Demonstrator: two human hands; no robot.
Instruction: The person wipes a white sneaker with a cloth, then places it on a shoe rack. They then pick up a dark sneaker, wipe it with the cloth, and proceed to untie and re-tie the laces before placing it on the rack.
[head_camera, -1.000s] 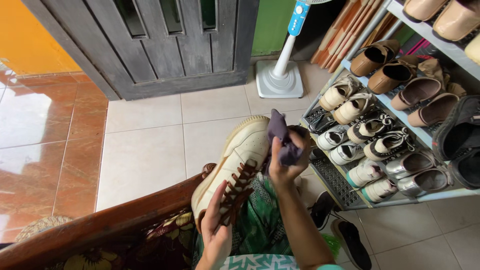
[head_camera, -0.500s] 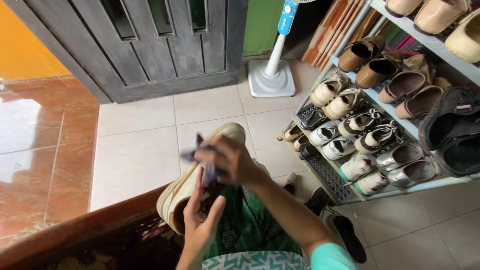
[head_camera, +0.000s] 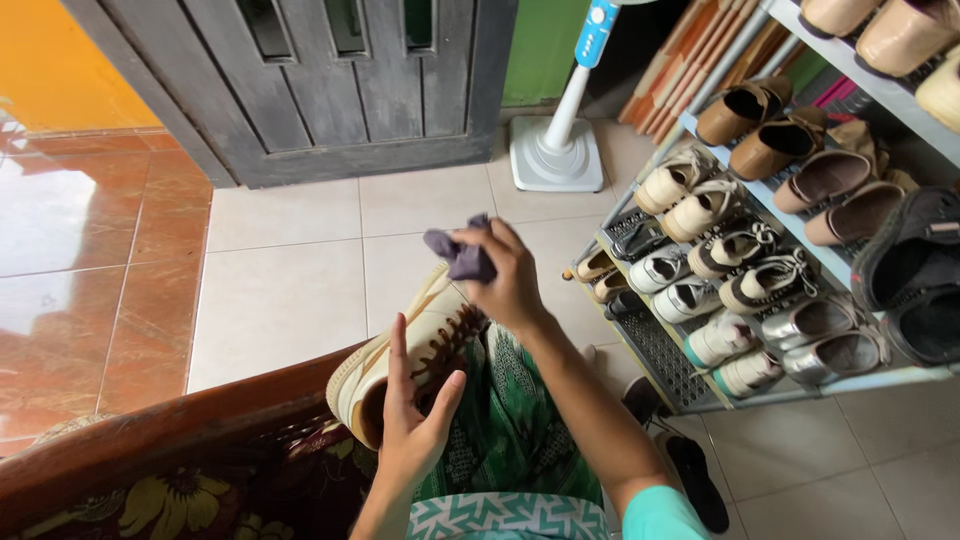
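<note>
A cream lace-up shoe (head_camera: 395, 360) with brown laces lies across my lap, toe pointing away from me. My left hand (head_camera: 412, 420) supports it at the heel end, fingers spread along the laces. My right hand (head_camera: 508, 275) is closed on a small purple-grey cloth (head_camera: 458, 256) and presses it against the toe of the shoe. My lap is covered by green patterned fabric (head_camera: 510, 420).
A shoe rack (head_camera: 660, 350) full of several pairs of shoes stands at the right. A white and blue standing fan (head_camera: 556, 150) and a grey wooden door (head_camera: 330, 90) are ahead. A wooden seat edge with floral cushion (head_camera: 180, 470) runs at the lower left. Dark sandals (head_camera: 700, 480) lie on the tiles.
My right hand with the cloth has moved from the side of the shoe up to its toe. The shoe has turned a little in my left hand.
</note>
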